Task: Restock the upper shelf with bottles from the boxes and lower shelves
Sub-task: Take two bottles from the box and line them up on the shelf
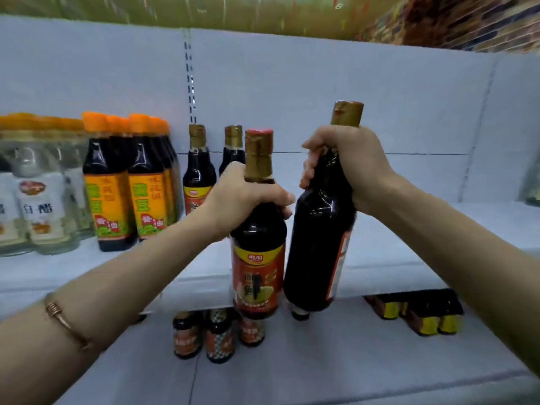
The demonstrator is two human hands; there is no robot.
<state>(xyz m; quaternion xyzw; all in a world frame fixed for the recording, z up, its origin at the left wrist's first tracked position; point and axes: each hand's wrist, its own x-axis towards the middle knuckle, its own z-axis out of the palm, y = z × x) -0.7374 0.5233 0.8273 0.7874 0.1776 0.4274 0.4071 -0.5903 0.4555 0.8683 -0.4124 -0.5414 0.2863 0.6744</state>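
Observation:
My left hand grips the neck of a dark sauce bottle with a red and yellow label and a gold foil cap. My right hand grips the neck of a second dark bottle, tilted a little, its label turned to the right. Both bottles hang in front of the edge of the white upper shelf. Behind my left hand, at the back of that shelf, stand matching gold-capped bottles.
On the upper shelf at the left stand orange-capped bottles and clear white-vinegar bottles. The lower shelf carries three small dark bottles and dark packs with yellow ends at the right.

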